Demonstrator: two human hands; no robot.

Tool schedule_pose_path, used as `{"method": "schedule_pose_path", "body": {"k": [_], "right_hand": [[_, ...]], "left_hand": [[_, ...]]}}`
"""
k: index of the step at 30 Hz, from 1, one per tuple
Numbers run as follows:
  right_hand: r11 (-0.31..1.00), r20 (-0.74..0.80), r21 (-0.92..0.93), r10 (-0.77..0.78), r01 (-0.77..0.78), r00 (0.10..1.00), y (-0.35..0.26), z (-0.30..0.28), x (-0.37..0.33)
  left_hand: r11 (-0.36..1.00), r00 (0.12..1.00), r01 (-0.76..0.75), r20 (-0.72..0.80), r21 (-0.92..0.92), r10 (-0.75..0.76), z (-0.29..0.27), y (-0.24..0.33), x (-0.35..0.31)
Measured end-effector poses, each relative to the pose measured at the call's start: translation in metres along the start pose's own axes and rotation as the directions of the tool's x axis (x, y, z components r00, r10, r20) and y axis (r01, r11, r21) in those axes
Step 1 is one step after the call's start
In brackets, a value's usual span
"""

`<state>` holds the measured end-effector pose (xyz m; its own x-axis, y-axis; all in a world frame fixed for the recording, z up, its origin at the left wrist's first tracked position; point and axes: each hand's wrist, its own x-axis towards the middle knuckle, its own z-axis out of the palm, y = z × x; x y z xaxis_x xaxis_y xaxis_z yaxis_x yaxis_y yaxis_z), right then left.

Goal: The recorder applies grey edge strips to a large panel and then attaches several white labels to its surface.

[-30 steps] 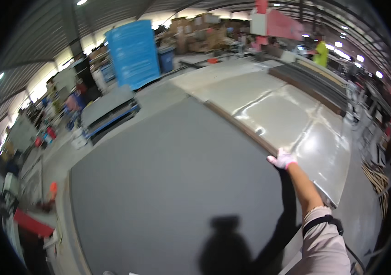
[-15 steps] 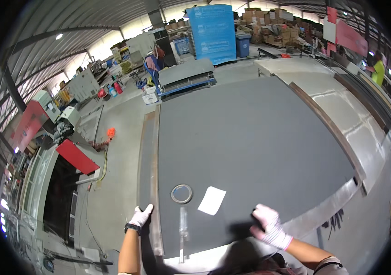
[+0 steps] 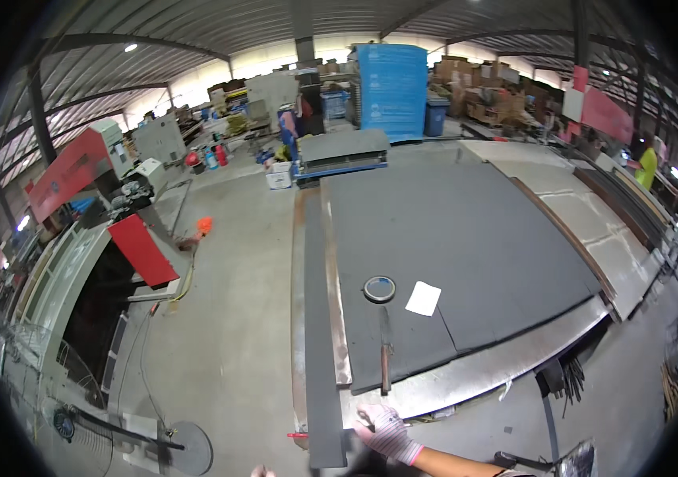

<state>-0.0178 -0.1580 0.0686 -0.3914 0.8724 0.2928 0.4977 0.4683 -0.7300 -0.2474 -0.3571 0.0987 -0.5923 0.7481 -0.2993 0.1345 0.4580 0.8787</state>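
My right hand [image 3: 389, 434], in a striped knit glove, is at the table's near metal edge, right of the near end of a long dark grey strip [image 3: 327, 421]. Its thumb and forefinger are apart, with nothing visible between them. Of my left hand [image 3: 262, 471] only fingertips show at the lower rim; the rest is cut off. A large dark grey sheet [image 3: 466, 230] covers the table, with a metal bar [image 3: 335, 294] along its left side. On the sheet lie a roll of tape [image 3: 379, 289], white paper [image 3: 423, 298] and a knife with a brown handle [image 3: 386, 370].
A red-and-white machine [image 3: 144, 250] stands at the left. A low stack of panels [image 3: 343, 151] and a tall blue-wrapped stack [image 3: 392, 91] stand beyond the table. A thin red object [image 3: 298, 435] lies near the strip. A person in yellow [image 3: 646, 168] stands far right.
The view has tilted up and shifted left. My right hand has moved left to the strip's near end. My left hand has left the metal bar and dropped to the lower rim.
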Motion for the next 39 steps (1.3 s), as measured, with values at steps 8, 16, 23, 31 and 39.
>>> {"method": "schedule_pose_path", "body": {"k": [8,16,23,31,39], "right_hand": [[0.992,-0.098,-0.065,0.101,-0.107,0.99,-0.052,0.045,-0.061],[0.995,-0.526,-0.066,0.033,-0.08,0.85,-0.151,0.088,0.003],[0.99,0.202,-0.09,-0.085,0.105,0.976,-0.2,0.229,0.11],[0.923,0.699,-0.322,0.382,-0.21,0.605,-0.139,0.325,0.287],[0.966,0.594,-0.257,0.14,0.022,0.792,-0.112,0.37,0.602]], "left_hand": [[0.93,0.842,0.24,0.417,0.278,-0.342,-0.076,-0.183,0.029],[0.838,0.776,0.152,0.462,0.524,-0.429,-0.206,-0.273,0.233],[0.821,0.854,0.204,0.313,0.533,-0.416,-0.311,-0.296,0.422],[0.905,0.939,0.138,0.238,0.403,-0.249,-0.337,-0.299,0.598],[0.663,0.541,0.469,0.404,0.583,-0.738,-0.384,-0.219,0.689]]}}
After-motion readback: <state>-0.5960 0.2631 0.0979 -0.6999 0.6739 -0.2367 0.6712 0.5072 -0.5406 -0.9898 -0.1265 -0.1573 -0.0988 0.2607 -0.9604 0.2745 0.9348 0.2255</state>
